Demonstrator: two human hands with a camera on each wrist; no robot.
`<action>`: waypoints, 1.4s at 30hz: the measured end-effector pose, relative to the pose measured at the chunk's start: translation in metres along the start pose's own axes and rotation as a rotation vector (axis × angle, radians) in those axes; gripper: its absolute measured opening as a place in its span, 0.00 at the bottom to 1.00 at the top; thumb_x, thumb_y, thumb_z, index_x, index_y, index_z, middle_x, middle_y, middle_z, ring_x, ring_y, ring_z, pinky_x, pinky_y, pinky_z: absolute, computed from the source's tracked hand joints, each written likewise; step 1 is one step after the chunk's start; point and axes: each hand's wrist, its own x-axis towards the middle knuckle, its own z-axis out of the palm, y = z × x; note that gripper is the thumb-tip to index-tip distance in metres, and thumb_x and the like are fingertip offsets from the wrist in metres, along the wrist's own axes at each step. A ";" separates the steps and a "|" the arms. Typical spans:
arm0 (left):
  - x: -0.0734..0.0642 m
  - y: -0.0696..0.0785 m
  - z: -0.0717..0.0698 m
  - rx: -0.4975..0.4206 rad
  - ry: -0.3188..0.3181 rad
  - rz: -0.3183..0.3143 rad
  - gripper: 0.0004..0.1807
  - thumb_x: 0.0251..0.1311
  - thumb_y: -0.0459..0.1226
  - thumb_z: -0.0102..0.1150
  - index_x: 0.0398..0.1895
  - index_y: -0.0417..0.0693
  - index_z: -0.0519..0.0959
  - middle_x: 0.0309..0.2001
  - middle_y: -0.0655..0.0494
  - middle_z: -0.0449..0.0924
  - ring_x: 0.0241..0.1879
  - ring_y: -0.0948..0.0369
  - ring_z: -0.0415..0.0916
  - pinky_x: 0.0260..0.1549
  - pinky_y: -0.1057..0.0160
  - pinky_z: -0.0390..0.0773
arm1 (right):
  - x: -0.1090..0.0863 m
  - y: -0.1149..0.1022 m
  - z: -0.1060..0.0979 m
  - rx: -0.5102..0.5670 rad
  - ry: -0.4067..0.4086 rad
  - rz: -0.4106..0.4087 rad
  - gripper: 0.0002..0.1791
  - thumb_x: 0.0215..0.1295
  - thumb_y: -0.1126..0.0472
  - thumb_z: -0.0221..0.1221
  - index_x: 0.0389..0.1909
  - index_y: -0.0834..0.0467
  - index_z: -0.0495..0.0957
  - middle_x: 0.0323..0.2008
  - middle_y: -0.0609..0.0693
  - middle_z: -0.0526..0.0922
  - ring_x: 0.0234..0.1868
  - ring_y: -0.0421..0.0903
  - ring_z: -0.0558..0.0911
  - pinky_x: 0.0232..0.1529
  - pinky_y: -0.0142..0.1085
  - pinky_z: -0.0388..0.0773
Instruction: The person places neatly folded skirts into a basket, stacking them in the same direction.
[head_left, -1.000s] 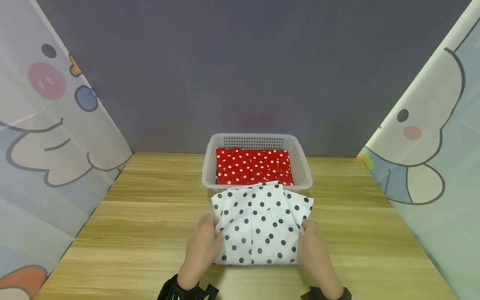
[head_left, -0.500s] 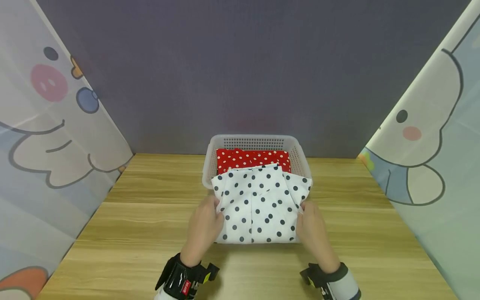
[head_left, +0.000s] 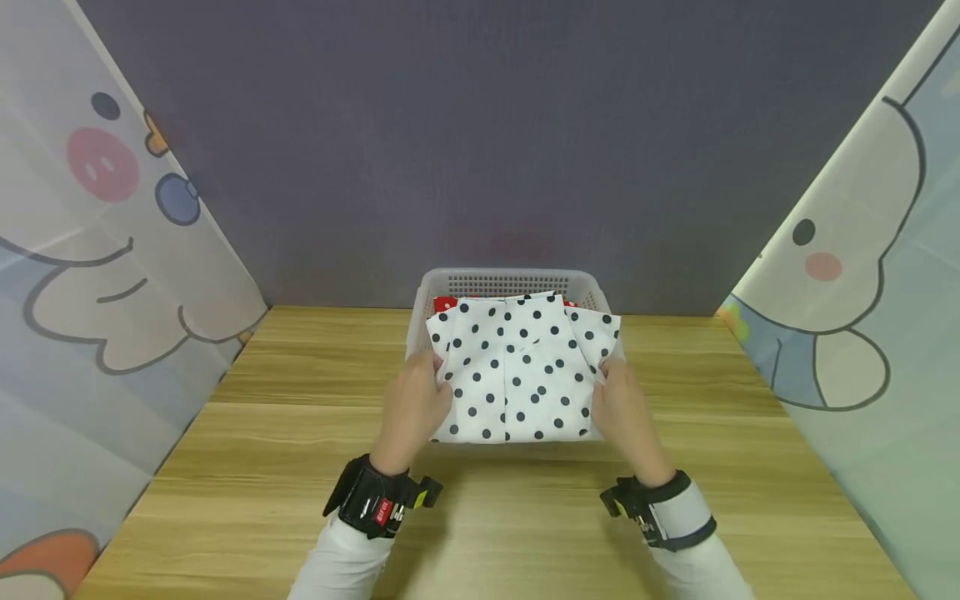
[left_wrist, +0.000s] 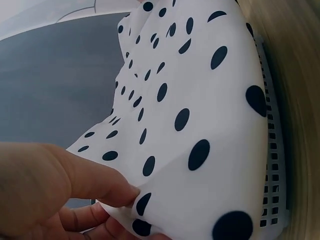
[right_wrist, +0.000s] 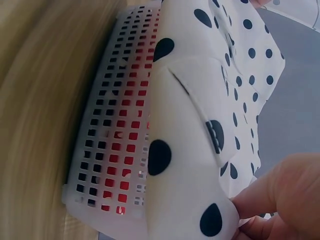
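Observation:
A folded white cloth garment with black polka dots (head_left: 517,375) is held over the white plastic basket (head_left: 510,279). My left hand (head_left: 412,400) pinches its left edge between thumb and fingers, which shows closely in the left wrist view. On the opposite edge my right hand (head_left: 622,408) grips the cloth the same way. Beneath it, a red cloth with white dots (head_left: 446,303) lies in the basket, mostly hidden in the head view. Its red shows through the holes of the basket wall (right_wrist: 115,120) in the right wrist view.
The basket stands at the back of a wood-grain table (head_left: 315,358), against a dark grey panel (head_left: 480,150). Cartoon-printed sheets flank the table, one on the left (head_left: 90,275) and another on the right (head_left: 847,275).
Both hands have carried the dotted white garment forward, away from the body. It has gone from the basket's front edge to over the basket, covering most of the red cloth.

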 end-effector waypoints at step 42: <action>0.106 0.004 -0.002 0.020 -0.140 -0.092 0.06 0.44 0.26 0.52 0.26 0.41 0.69 0.22 0.49 0.69 0.20 0.55 0.68 0.14 0.65 0.64 | 0.110 -0.002 -0.009 0.011 -0.209 0.040 0.14 0.58 0.71 0.42 0.43 0.76 0.66 0.40 0.69 0.69 0.38 0.58 0.69 0.40 0.49 0.70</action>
